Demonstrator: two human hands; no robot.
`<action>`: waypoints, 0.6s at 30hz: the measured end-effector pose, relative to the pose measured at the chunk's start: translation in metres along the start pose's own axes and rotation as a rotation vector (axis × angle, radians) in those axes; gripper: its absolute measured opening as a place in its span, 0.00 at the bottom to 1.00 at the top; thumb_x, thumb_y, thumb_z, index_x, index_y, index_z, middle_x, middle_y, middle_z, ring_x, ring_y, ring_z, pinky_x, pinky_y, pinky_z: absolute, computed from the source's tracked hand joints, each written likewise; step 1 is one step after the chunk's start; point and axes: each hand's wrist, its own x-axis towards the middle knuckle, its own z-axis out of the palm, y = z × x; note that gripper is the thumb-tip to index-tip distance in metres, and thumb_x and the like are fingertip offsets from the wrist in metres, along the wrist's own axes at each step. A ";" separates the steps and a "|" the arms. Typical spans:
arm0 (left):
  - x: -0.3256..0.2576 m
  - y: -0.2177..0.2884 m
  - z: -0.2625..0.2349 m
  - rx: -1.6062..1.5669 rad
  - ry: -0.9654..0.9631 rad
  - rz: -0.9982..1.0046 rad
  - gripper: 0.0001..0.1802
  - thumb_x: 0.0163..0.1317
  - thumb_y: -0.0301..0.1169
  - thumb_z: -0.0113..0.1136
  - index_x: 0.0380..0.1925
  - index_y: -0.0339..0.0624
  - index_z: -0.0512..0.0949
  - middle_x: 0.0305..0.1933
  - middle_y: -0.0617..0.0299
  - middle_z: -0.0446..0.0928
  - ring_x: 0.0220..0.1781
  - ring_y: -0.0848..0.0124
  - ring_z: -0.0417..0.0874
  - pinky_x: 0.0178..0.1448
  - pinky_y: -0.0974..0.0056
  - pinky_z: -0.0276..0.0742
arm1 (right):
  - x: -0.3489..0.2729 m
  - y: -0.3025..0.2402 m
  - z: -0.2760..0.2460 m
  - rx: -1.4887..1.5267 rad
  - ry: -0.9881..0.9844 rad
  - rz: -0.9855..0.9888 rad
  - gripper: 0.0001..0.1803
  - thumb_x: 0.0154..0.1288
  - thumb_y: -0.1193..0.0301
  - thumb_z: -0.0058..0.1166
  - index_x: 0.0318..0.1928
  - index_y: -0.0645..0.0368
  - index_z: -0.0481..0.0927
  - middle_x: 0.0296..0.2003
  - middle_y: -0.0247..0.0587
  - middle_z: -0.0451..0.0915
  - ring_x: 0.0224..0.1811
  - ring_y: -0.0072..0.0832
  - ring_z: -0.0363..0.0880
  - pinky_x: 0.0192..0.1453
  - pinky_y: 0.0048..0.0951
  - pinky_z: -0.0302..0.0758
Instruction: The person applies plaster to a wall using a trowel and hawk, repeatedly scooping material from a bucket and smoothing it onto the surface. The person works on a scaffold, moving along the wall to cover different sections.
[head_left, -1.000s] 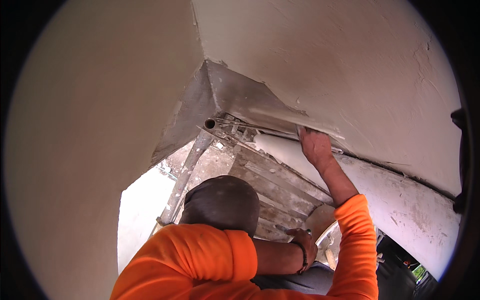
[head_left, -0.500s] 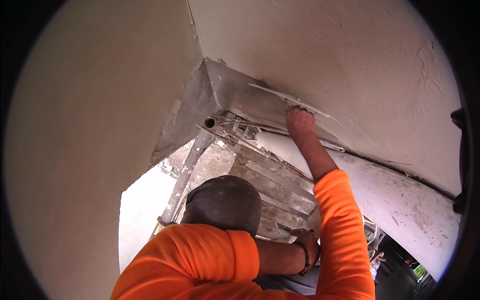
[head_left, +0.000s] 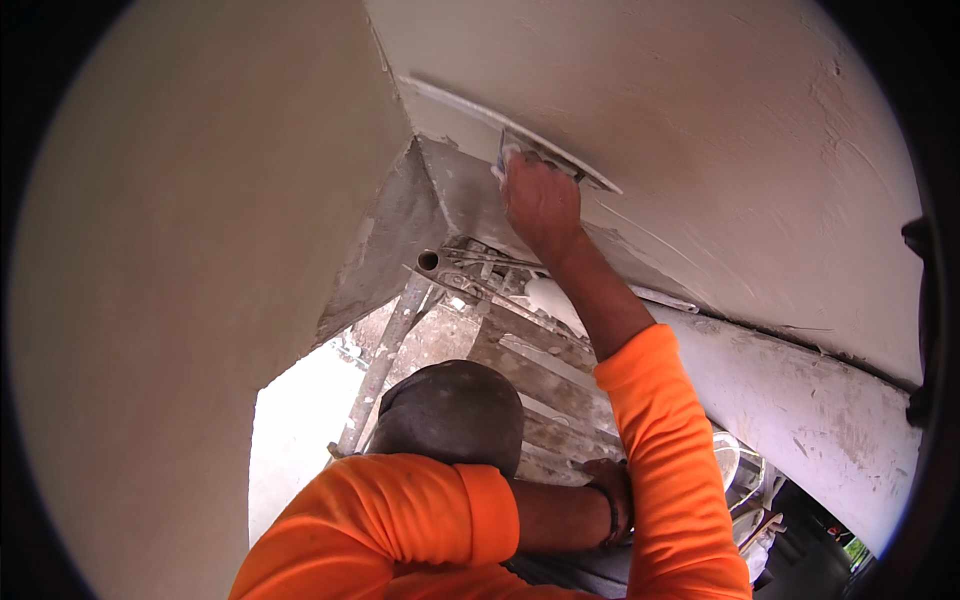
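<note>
While right fingers (head_left: 532,165) grip trowel (head_left: 548,147), sleeve (head_left: 675,450) blocks left hand (head_left: 607,480), can't tell fingers; pole (head_left: 396,325), planks (head_left: 548,372) below

Trowel (head_left: 552,150) in right hand (head_left: 543,198)

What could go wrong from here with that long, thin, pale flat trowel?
1. The long, thin, pale flat trowel in the right hand reaches close to the inside corner; its end might nick the smooth beige left-hand wall.
2. The bright orange right sleeve partly covers the left hand, so a slip there might go unnoticed.
</note>
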 end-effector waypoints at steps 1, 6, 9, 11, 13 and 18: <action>0.003 0.001 -0.001 0.013 -0.053 -0.011 0.33 0.57 0.44 0.67 0.64 0.53 0.77 0.65 0.58 0.77 0.62 0.56 0.81 0.55 0.41 0.79 | 0.011 -0.005 -0.019 0.005 -0.049 0.048 0.13 0.65 0.70 0.57 0.48 0.60 0.79 0.30 0.46 0.82 0.27 0.41 0.82 0.29 0.44 0.78; 0.002 0.002 0.007 -0.002 -0.031 -0.026 0.24 0.58 0.39 0.64 0.54 0.42 0.81 0.57 0.51 0.81 0.58 0.56 0.83 0.56 0.39 0.78 | 0.024 -0.014 -0.134 0.008 0.101 0.168 0.09 0.67 0.69 0.55 0.45 0.58 0.77 0.32 0.47 0.83 0.30 0.43 0.84 0.32 0.43 0.80; -0.003 0.000 0.012 -0.007 0.100 -0.031 0.17 0.59 0.35 0.62 0.47 0.42 0.83 0.47 0.52 0.85 0.52 0.58 0.86 0.55 0.46 0.80 | -0.011 0.003 -0.189 0.049 0.097 0.201 0.09 0.67 0.68 0.61 0.37 0.60 0.78 0.29 0.50 0.82 0.27 0.44 0.82 0.28 0.40 0.76; -0.006 0.000 0.013 -0.021 0.127 -0.019 0.16 0.57 0.34 0.64 0.45 0.44 0.84 0.45 0.53 0.87 0.50 0.60 0.88 0.52 0.53 0.81 | -0.051 0.012 -0.187 0.058 0.012 0.164 0.11 0.69 0.68 0.61 0.43 0.63 0.78 0.23 0.47 0.79 0.22 0.45 0.79 0.26 0.39 0.75; -0.006 0.000 0.011 -0.001 0.067 0.000 0.15 0.56 0.33 0.66 0.44 0.44 0.85 0.45 0.53 0.87 0.50 0.61 0.88 0.51 0.55 0.82 | -0.101 0.016 -0.156 -0.091 -0.190 0.133 0.13 0.69 0.62 0.59 0.43 0.59 0.79 0.37 0.53 0.83 0.39 0.50 0.83 0.44 0.48 0.78; -0.011 0.002 0.005 0.022 0.013 0.009 0.11 0.53 0.33 0.69 0.38 0.49 0.87 0.43 0.55 0.88 0.48 0.61 0.89 0.46 0.56 0.83 | -0.173 0.080 -0.050 -0.136 -0.787 0.349 0.12 0.71 0.65 0.50 0.48 0.59 0.78 0.44 0.54 0.84 0.42 0.51 0.85 0.45 0.51 0.81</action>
